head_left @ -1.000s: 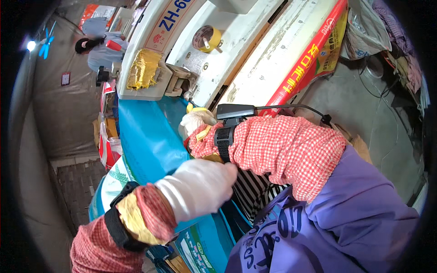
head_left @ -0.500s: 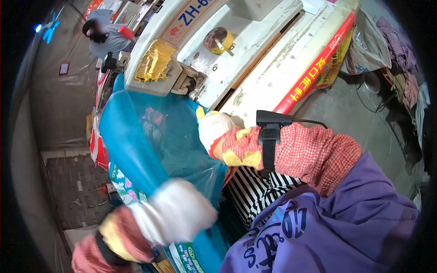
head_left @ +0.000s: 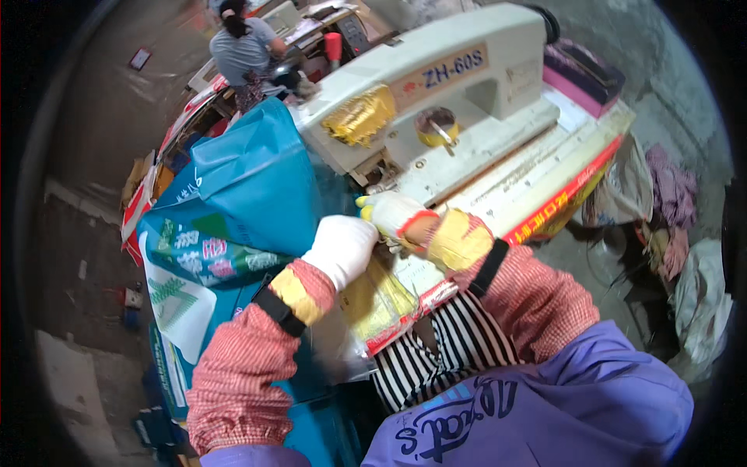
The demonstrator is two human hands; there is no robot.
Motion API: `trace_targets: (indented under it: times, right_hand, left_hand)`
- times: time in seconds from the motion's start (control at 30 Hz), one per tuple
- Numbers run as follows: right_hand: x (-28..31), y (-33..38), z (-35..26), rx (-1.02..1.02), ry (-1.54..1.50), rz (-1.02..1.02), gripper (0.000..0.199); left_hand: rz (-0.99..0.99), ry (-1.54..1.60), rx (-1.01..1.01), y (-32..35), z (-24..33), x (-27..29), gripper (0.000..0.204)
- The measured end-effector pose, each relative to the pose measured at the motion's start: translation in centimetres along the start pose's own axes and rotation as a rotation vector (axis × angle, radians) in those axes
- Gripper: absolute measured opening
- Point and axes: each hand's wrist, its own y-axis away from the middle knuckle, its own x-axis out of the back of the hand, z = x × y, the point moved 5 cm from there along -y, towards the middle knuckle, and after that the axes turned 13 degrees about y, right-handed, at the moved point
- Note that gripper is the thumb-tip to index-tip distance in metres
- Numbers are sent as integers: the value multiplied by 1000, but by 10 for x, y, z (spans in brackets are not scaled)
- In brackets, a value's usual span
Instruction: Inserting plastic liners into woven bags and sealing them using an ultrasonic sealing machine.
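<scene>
A large blue printed bag (head_left: 253, 175) stands bunched up at the left of the sewing machine (head_left: 467, 66), folded over with its green and white printed side toward me. My left hand (head_left: 340, 251), in a white glove, is closed at the bag's right edge. Touching it, my right hand (head_left: 394, 218) has bent fingers in a white glove with yellow fingertips, just in front of the machine's needle end. What the right fingers hold is hidden. Below both hands lies the yellowish table corner (head_left: 381, 300) with red edging.
A yellow tape roll (head_left: 436, 128) sits on the machine bed. Behind the machine is a dark and pink box (head_left: 583, 74). At right hang a whitish sack (head_left: 626, 187) and checked cloth (head_left: 671, 187). Another person (head_left: 247, 54) works at the far left.
My left hand has moved up and right to meet my right hand. The bag, hanging open before, is now raised and folded over. My view has shifted, showing more of the machine.
</scene>
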Motion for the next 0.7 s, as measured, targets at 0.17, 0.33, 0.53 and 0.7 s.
trace_targets:
  times: [0.17,0.33,0.53,0.7]
  right_hand:
    - [6,31,-54,-152,400,-50,45]
    - [-8,15,-77,-18,766,-266,69]
    - [-20,-17,-112,89,913,-150,18]
    - [-17,16,-167,358,393,-129,22]
  left_hand:
    - [341,230,230,6,-104,-6,8]
    - [96,500,143,119,-40,66,11]
    - [733,-456,96,229,1,191,22]
    - [998,93,385,297,-60,134,56]
